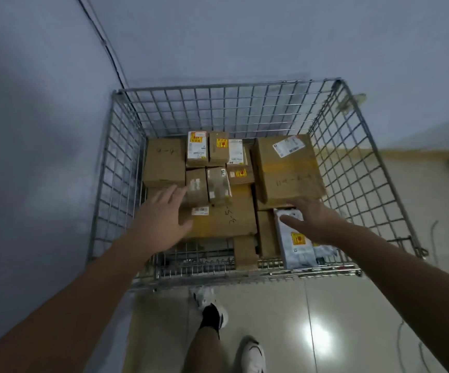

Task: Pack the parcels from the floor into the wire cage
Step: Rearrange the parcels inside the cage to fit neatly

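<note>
Parcels fill the floor of a wire cage (352,146) that stands against a grey wall (218,36) on a glossy tiled floor (339,319). A person leans over the cage's near rim with both bare arms reaching inside. The left hand (161,214) is spread, fingers straight and slightly apart, over the near-left part of the load, its fingertips at the edge of a small taped box (197,187); whether it touches the cardboard cannot be told. The right hand (314,222) lies flat with relaxed fingers across the upper end of a white plastic mailer (296,243) bearing a yellow sticker, which stands against the cage's near-right side. Neither hand grips anything. Behind the right hand a large brown carton (288,168) with a white shipping label rests tilted on other boxes at the right. A plain brown carton (164,162) sits at the far left, and between the two stands a cluster of small labelled boxes (212,149), several marked with yellow and red stickers. A wide flat carton (226,219) with handwriting lies in the centre foreground. Below the rim, the person's white sneakers (253,354) and one dark sock show on the tiles.
</note>
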{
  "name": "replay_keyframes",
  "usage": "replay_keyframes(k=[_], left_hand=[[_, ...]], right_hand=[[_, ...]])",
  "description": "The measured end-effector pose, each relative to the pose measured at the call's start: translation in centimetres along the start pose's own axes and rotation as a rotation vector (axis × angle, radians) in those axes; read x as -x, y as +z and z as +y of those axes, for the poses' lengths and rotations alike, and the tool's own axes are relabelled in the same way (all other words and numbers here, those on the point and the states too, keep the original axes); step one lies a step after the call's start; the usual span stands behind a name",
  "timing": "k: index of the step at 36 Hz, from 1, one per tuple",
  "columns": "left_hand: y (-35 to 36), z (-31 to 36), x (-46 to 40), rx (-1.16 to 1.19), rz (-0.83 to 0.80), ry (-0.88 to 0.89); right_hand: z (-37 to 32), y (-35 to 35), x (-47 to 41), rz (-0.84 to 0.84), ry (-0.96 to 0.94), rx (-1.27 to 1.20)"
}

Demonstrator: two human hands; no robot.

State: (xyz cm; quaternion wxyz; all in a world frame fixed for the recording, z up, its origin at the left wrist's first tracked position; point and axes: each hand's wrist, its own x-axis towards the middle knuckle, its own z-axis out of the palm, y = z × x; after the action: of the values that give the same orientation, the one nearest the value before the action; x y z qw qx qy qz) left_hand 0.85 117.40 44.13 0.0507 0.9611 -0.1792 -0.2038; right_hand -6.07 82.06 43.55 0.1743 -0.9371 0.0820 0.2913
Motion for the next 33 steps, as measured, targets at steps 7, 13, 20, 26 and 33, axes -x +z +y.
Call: replay_keyframes(k=[7,13,20,26,33], left_hand=[[-10.4,3.7,9.4,-0.011,0.032,-0.061],[-18.7,4.9,14.3,-0.002,0.154,-0.014],[-24.1,4.7,18.4,-0.038,0.297,0.075],[-27.1,4.4,22.8,-0.084,0.345,0.093],[-29.4,5.5,27.4,-0.063,0.351,0.070]], right_hand=[[-3.1,-9.5,11.9,0.115,-0.038,0.075],[-6.3,-14.7,19.8,0.249,-0.056,0.083],[-9.5,-17.3,24.4,0.346,-0.097,0.080],[-13.1,-18.6,27.4,0.422,-0.149,0.152],[-15.3,-20.1,31.6,0.492,-0.241,0.223]])
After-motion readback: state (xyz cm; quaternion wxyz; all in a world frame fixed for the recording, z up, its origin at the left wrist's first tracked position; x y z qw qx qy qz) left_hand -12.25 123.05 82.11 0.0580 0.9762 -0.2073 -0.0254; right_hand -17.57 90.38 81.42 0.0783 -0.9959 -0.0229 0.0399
